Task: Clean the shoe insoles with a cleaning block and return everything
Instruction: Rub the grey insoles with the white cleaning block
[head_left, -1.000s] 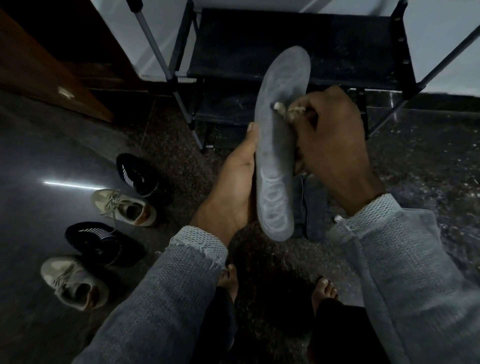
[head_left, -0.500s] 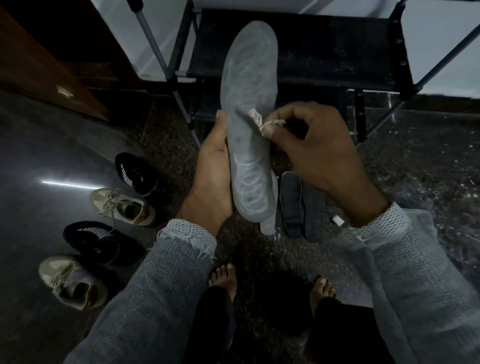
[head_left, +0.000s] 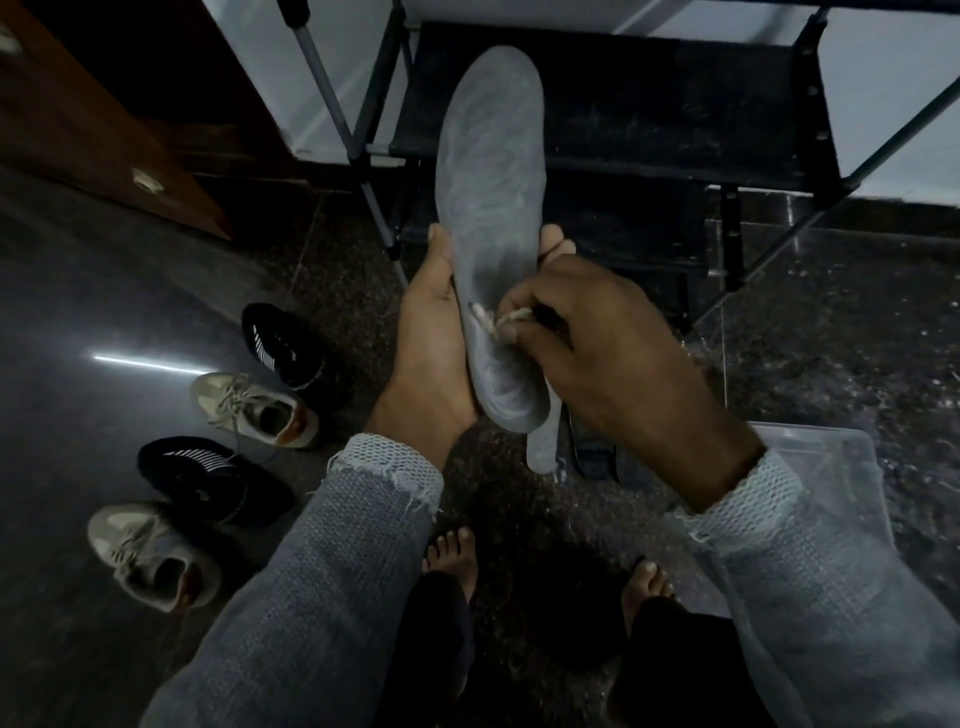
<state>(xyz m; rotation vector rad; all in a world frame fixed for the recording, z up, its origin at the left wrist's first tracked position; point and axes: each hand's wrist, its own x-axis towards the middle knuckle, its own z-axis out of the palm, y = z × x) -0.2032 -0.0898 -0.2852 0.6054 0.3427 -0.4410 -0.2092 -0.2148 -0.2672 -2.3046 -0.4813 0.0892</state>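
Floor (head_left: 857, 364) open beside insole (head_left: 491, 208).

Dark speckled stone floor (head_left: 156, 291) is reflecting a light streak (head_left: 137, 362); black metal-framed rack (head_left: 623, 104) is standing against pale wall (head_left: 883, 67); wooden cabinet (head_left: 78, 119) is sitting left.

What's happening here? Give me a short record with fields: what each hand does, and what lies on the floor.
left hand: holds the long grey foam insole upright
right hand: pinches a small pale cleaning block against the insole's lower half
floor, left: two black striped shoes, two beige laced sneakers
floor, under the hands: more insoles, partly hidden
behind: dark metal-framed shoe rack
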